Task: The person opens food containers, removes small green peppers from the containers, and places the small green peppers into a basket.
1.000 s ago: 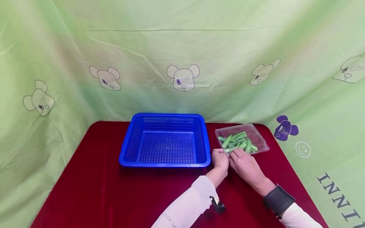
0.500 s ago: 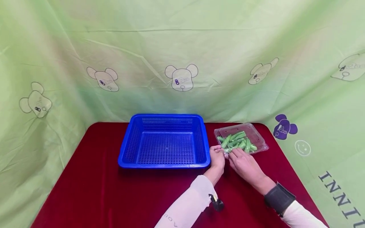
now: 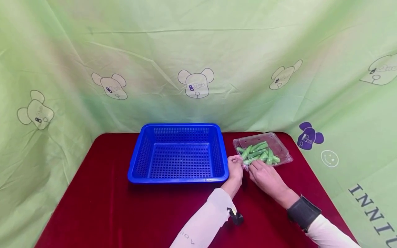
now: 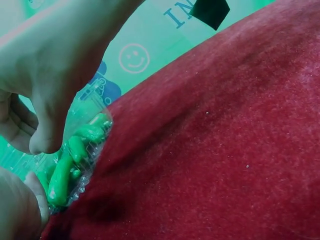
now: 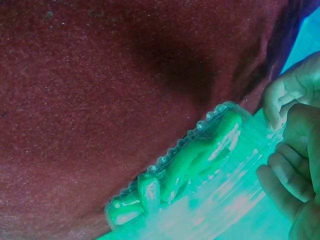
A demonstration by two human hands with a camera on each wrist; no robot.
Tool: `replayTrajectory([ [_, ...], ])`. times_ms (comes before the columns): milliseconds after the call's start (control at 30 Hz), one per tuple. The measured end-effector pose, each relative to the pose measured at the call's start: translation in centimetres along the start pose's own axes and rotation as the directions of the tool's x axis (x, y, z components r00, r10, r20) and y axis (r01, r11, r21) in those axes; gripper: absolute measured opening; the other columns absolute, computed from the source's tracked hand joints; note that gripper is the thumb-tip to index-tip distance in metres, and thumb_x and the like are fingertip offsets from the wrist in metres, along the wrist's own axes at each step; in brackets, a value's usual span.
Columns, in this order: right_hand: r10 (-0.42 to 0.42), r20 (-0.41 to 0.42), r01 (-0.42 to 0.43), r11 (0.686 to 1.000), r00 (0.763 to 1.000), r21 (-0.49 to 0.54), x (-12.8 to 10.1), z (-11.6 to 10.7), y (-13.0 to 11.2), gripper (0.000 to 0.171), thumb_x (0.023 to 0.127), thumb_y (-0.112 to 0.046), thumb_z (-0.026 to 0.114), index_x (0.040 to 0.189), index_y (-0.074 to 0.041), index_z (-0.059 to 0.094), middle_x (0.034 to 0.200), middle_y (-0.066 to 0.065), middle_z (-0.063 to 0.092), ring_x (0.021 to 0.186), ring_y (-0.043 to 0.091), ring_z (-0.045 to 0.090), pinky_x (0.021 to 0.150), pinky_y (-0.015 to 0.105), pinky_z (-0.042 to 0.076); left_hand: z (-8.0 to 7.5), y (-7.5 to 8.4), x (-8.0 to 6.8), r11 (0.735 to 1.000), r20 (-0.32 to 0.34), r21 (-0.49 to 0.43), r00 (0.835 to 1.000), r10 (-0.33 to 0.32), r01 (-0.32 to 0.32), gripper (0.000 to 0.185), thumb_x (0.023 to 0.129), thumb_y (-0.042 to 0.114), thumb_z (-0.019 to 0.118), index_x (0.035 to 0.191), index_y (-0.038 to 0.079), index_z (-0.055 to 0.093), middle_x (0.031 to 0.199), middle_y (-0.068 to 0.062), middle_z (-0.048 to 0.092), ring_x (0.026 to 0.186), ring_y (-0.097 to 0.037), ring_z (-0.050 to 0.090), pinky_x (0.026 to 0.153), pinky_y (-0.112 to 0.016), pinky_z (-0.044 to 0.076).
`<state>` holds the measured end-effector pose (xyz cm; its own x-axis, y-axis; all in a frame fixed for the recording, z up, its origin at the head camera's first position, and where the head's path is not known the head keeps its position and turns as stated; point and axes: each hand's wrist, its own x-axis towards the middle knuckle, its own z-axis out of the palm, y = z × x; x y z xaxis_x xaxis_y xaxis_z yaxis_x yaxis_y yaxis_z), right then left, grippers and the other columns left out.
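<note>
The clear plastic clamshell box of green pods (image 3: 262, 151) sits on the red tablecloth (image 3: 124, 206), right of the blue plastic basket (image 3: 178, 153). Left hand (image 3: 235, 168) and right hand (image 3: 263, 174) pinch its near edge; only the right wrist view shows curled fingers (image 5: 287, 172) on the rim.

A closed clear clamshell box (image 3: 263, 150) of green pods (image 3: 258, 154) lies flat beside the blue basket (image 3: 179, 152).

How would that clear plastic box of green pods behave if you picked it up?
The clear plastic box looks thin-walled, so it would probably flex or crackle under the fingers. Holding only a few green pods, it is likely light. Its glossy surface may be slippery, and both hands, left hand and right hand, meet its near edge.
</note>
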<state>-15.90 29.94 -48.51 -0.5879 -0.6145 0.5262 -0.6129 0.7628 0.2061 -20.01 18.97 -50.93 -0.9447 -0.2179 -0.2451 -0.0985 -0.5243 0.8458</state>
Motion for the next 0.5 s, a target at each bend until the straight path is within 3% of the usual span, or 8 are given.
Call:
replayTrajectory([
  [233,-0.012,-0.046,0.013,1.0,0.999,0.007,-0.26,0.29,0.15,0.016,0.077,-0.004,0.075,0.086,0.002,0.063,0.081,0.014,0.063,0.078,0.029,0.06,0.06,0.04,0.058,0.03,0.14,0.39,0.998,-0.039,0.055,0.999,-0.021,0.023,0.014,0.085,-0.015,0.059,0.097,-0.008,0.064,0.077,0.002,0.053,0.052,-0.003,0.045,0.05,-0.012,0.041],
  [500,0.059,-0.088,-0.058,0.998,0.994,0.016,-0.84,0.92,-0.1,0.014,0.08,-0.006,0.068,0.087,0.002,0.06,0.077,0.015,0.06,0.074,0.03,0.056,0.058,0.042,0.055,0.22,0.11,0.38,0.996,-0.038,0.082,0.999,-0.015,0.018,0.013,0.087,-0.014,0.059,0.096,-0.007,0.064,0.076,0.002,0.052,0.055,-0.005,0.047,0.051,-0.015,0.043],
])
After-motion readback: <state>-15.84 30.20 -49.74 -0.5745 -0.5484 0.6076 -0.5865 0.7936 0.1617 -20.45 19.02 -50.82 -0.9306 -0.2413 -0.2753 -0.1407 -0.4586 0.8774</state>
